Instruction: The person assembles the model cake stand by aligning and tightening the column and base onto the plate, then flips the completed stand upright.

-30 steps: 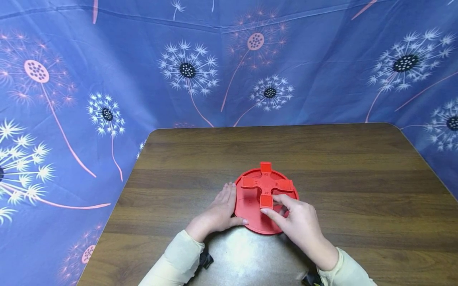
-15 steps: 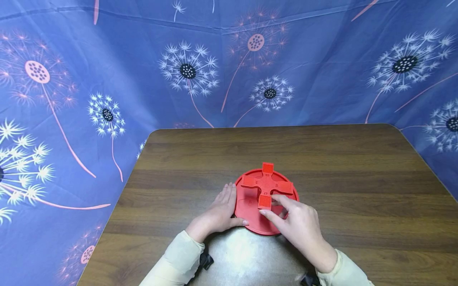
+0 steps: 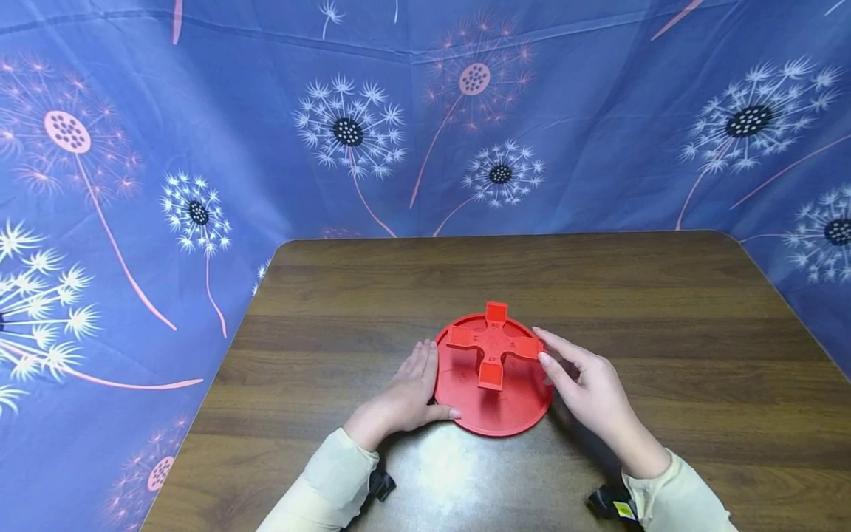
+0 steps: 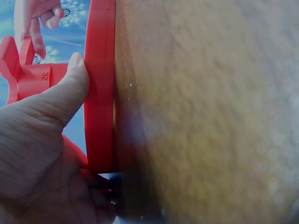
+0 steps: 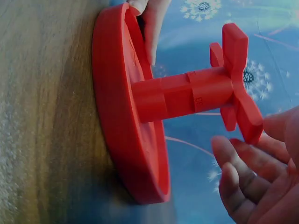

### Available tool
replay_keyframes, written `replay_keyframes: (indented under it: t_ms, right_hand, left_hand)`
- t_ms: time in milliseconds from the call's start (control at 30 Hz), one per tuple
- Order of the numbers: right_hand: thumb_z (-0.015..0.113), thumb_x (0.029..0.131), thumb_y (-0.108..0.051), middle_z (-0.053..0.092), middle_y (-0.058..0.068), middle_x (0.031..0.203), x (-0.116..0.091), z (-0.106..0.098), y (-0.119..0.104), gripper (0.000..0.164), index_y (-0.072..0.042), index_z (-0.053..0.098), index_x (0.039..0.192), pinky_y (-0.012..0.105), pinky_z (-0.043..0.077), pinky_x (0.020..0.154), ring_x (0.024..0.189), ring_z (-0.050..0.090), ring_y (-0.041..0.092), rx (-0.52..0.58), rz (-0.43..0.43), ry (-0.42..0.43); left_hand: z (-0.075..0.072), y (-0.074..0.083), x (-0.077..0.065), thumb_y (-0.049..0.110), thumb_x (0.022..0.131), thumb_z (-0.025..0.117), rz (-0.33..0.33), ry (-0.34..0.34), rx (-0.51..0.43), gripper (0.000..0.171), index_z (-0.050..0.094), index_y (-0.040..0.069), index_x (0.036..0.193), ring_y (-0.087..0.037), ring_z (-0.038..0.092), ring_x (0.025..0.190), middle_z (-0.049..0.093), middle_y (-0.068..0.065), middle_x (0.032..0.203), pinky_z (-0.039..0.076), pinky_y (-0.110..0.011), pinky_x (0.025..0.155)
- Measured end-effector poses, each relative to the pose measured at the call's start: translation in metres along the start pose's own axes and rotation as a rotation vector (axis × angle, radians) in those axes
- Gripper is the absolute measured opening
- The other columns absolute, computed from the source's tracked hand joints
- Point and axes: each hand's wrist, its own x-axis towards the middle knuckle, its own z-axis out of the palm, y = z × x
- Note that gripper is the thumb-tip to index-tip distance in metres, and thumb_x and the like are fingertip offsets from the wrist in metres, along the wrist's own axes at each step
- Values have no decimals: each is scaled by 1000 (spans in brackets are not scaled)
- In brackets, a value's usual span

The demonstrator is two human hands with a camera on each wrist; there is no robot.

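Note:
A red round base (image 3: 492,417) with a raised lip lies on the table. From its middle rises a red post (image 5: 180,95), topped by a cross-shaped knob (image 3: 493,343) whose arms carry small numbers. My left hand (image 3: 408,391) holds the base at its left side, fingers laid along the outer edge and thumb on the front rim. My right hand (image 3: 592,384) is at the knob's right arm, thumb tip right at its end and forefinger just behind it. In the right wrist view the other fingers hang loosely curled below that arm.
The wooden table (image 3: 665,332) stretches out on all sides of the base. Behind it and to the sides hangs a blue cloth (image 3: 585,133) printed with dandelions. A black wrist strap piece (image 3: 610,504) shows under the right sleeve.
The knob turned slightly clockwise, its front arm shifting left. My right hand let go of the front arm and moved right and back to the right arm. My left hand stayed put.

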Motion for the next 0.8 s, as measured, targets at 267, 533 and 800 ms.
replay_keyframes:
  t_ms: [267, 533, 800]
  right_hand:
    - [67, 87, 7, 72, 13, 97, -1, 2, 6, 43, -3, 62, 128, 18, 53, 61, 67, 69, 19, 165, 83, -74]
    - [73, 85, 0, 71, 3, 85, -3, 2, 0, 37, -11, 68, 120, 17, 47, 55, 61, 63, 16, 93, 70, -26]
    - [74, 83, 1, 72, 4, 85, -4, 4, -3, 33, -7, 69, 115, 18, 49, 57, 64, 65, 16, 96, 109, -5]
  left_hand:
    - [-1, 1, -2, 53, 86, 68, 18, 16, -11, 109, 8, -10, 152, -40, 5, 147, 7, -28, 158, 18, -50, 117]
    - [-1, 0, -1, 53, 86, 68, 20, 18, -4, 109, 8, -10, 152, -40, 6, 147, 8, -28, 158, 19, -49, 117]
    - [-1, 2, -1, 54, 86, 68, 5, 9, -9, 109, 7, -9, 152, -39, 4, 147, 7, -26, 159, 19, -50, 116]
